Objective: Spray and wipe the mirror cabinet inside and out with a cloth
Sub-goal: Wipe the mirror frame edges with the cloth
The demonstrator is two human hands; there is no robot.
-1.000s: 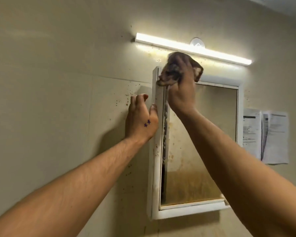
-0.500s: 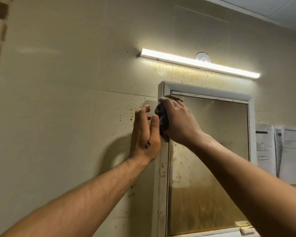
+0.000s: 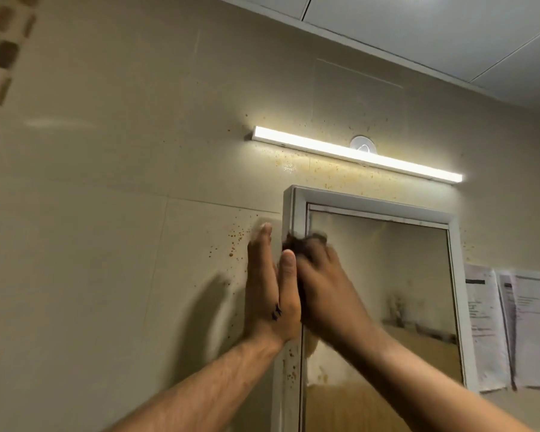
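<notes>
The white-framed mirror cabinet (image 3: 365,202) hangs on the beige wall, its mirror door stained brown low down. My right hand (image 3: 328,291) grips a dark brown cloth (image 3: 296,243) and presses it on the frame's left edge, near the upper left corner. My left hand (image 3: 270,294) lies flat with straight fingers against the cabinet's left side and the wall. Most of the cloth is hidden under my right hand.
A lit light bar (image 3: 356,154) runs above the cabinet. Brown specks dot the wall (image 3: 231,241) left of the frame and under the light. Two printed paper sheets (image 3: 508,328) hang to the right of the cabinet.
My right hand with the cloth came down from the frame's top left corner to its left edge. The view tilted upward, so the cabinet's bottom went out of sight.
</notes>
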